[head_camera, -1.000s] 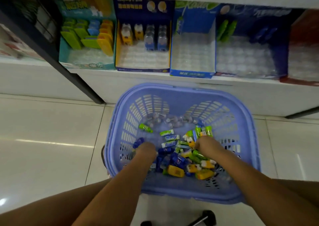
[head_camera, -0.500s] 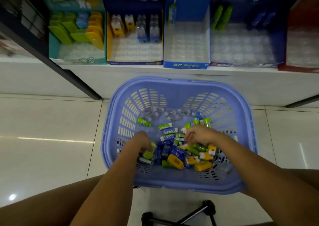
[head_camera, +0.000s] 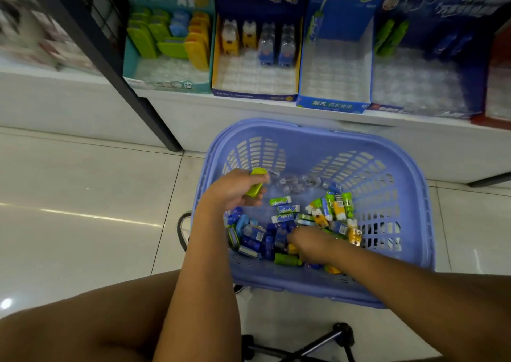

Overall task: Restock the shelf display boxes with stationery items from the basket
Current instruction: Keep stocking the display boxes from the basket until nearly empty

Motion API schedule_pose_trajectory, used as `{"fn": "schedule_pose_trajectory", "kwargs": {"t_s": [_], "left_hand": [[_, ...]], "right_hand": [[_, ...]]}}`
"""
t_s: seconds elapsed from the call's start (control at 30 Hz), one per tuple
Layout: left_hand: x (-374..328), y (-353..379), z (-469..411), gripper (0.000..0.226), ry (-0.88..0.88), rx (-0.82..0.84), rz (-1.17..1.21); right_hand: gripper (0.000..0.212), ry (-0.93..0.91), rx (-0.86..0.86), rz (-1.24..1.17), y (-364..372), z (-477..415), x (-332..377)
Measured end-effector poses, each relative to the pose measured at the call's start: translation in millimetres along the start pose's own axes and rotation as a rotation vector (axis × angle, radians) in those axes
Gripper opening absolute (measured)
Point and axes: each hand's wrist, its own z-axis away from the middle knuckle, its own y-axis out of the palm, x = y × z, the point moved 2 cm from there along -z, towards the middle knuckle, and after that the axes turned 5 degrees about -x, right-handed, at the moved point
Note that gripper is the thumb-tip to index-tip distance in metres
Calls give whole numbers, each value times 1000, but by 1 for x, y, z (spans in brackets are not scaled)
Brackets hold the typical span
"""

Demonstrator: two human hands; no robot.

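Note:
A lilac plastic basket [head_camera: 398,201] sits on the floor in front of me, holding several small stationery items [head_camera: 287,209] in green, blue, yellow and white. My left hand [head_camera: 235,190] is raised over the basket's left side and grips a lime-green item [head_camera: 255,186]. My right hand [head_camera: 312,244] reaches down into the pile near the basket's front; its fingertips are buried among the items, so what they touch is hidden. On the low shelf behind stand display boxes: a teal one [head_camera: 166,85], a navy and yellow one [head_camera: 254,95], a blue one [head_camera: 331,106] and a dark blue one [head_camera: 420,110].
A black shelf post [head_camera: 121,71] slants down to the floor left of the boxes. A red box [head_camera: 497,90] shows at the far right. A black stool base [head_camera: 304,348] lies below the basket. My knee [head_camera: 83,325] fills the lower left. Glossy white tiles spread to the left.
My left hand has risen out of the pile toward the basket's back left, now holding a lime-green item. My right hand has shifted lower and nearer into the pile. The view has tilted.

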Motion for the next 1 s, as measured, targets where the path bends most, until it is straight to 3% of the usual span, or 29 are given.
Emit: {"fn": "schedule_pose_trajectory", "kwargs": {"t_s": [0.07,0.17,0.27,0.33,0.5,0.63,0.83,1.0], "left_hand": [[-4,-8,6,13,75,-15,-25],[-10,-16,15,13,158,-28,-39],[-23,-24,24,18,248,-55,-13],[-36,-33,31,18,322,-110,154],[-60,-73,46,22,446,-313,650],[-54,-94,52,18,499,-345,831],[-47,-101,50,17,478,-376,856],[-48,-104,46,16,476,-374,843]], "right_hand": [[26,113,-32,-181,-10,1,-3],[40,207,-106,-657,-44,3,0],[34,134,-252,-1169,-98,7,20],[29,19,-428,-1250,-145,13,32],[28,-118,-917,-994,-259,16,59],[33,-143,-1173,-708,-324,-14,77],[35,-104,-1108,-287,-353,-61,89],[32,-184,-1119,-238,-349,-66,91]]}}
